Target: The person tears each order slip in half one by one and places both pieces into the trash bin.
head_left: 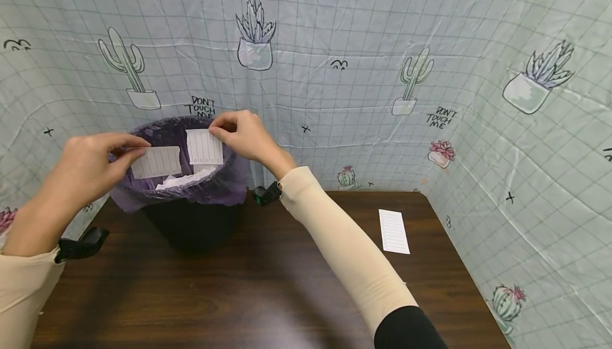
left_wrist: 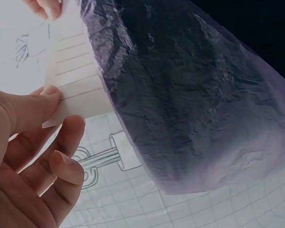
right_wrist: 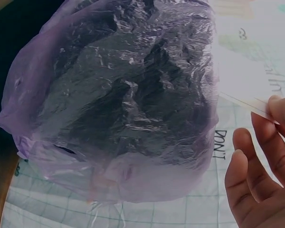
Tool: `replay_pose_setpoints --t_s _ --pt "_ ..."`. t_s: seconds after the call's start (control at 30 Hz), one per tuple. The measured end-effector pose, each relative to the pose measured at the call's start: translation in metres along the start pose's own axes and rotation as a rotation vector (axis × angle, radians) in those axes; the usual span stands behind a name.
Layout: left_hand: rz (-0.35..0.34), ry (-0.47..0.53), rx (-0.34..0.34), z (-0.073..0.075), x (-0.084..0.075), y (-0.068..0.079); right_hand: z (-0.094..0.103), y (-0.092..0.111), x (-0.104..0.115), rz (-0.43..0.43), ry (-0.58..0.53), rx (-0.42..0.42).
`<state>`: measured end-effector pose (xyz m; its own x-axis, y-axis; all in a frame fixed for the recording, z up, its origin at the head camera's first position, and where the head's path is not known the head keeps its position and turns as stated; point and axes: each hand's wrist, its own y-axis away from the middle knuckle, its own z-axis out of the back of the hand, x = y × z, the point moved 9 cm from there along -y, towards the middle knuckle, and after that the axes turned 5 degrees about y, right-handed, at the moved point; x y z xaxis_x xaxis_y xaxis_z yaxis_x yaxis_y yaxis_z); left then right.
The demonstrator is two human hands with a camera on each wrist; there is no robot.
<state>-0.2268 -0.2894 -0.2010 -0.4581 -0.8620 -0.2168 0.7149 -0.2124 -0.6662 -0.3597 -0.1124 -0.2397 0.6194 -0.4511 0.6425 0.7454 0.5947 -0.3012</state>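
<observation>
Over the mouth of a black trash bin (head_left: pixel 191 227) lined with a purple bag (head_left: pixel 234 179), each hand holds a piece of white lined paper. The left hand (head_left: pixel 91 166) pinches the left paper piece (head_left: pixel 156 162) by its left edge, between thumb and index finger. By its right edge, the right paper piece (head_left: pixel 204 147) is pinched in the right hand (head_left: pixel 246 136). The two pieces are apart, and the edges facing each other look uneven. White paper scraps (head_left: pixel 186 179) lie inside the bin. In both wrist views the bag's outer side hides much of the held paper.
A whole lined sheet (head_left: pixel 394 231) lies flat on the right part of the brown wooden table (head_left: pixel 268 285). Behind and beside the table hangs a grid-patterned curtain (head_left: pixel 334 99) with printed cacti. The bin stands at the table's back left, near the curtain.
</observation>
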Motion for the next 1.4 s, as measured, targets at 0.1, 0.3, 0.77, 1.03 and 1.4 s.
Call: replay_pose_setpoints --t_s 0.1,0.3,0.77,1.03,1.4 --pt "0.013 0.003 -0.005 0.0 0.004 0.0 -0.001 0.001 0.0 -0.001 0.002 0.002" --pt "0.079 0.005 0.008 0.001 0.013 0.001 -0.002 0.001 0.003 0.015 0.018 -0.001" --pt "0.085 0.001 -0.007 0.006 0.015 0.002 -0.005 0.003 0.008 0.023 0.013 -0.011" --pt "0.107 0.002 0.001 0.009 0.013 0.005 -0.004 0.004 0.011 0.025 -0.032 -0.02" --pt "0.028 0.076 -0.038 -0.006 -0.024 0.009 0.013 0.03 -0.013 0.034 -0.176 -0.118"
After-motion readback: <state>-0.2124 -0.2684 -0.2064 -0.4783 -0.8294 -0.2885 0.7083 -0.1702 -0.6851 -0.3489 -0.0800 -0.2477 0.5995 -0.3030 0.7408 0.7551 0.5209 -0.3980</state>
